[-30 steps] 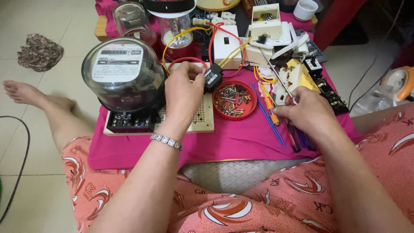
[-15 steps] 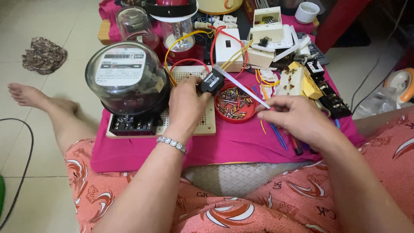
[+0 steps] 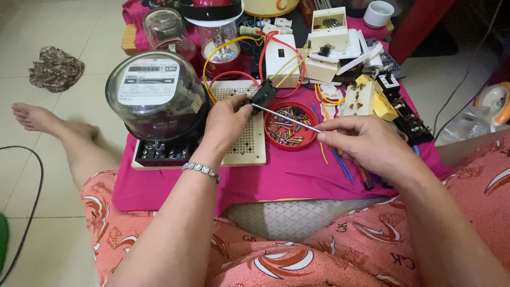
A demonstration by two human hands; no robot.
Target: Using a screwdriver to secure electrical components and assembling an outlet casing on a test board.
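Compared with half a second ago: screwdriver shaft now bridging both hands, tip brought up against the small black component rather than angled across the red dish; one second ago right hand lay down among the pens at the mat's right edge, since raised. Landmark taken as the electric meter [image 3: 155,95], glass-domed, standing on its black terminal base at the left of the pink cloth [image 3: 287,178]. Immediately right of the meter: left hand [image 3: 226,125], bracelet at wrist, fingers pinched together and clamped on the black component [image 3: 263,94], held just above the cream perforated board [image 3: 248,143]. Component seated between thumb and forefinger tips, protruding up and right beyond them, red and yellow wires looping off behind it. Further right of the meter: thin metal screwdriver [image 3: 287,118] running from the component's lower edge, down and right over the red dish of screws [image 3: 289,126], into the right hand. Tip touching or just short of the component; exact contact not discernible. Farthest right of the meter: right hand [image 3: 361,143], fingers closed around the screwdriver's handle end, handle itself hidden inside the grip, only the bare shaft emerging past the fingertips. Blue and red pens [image 3: 345,167] lying on the cloth beneath that hand. Cream and yellow switch parts [image 3: 366,98] beyond the dish.
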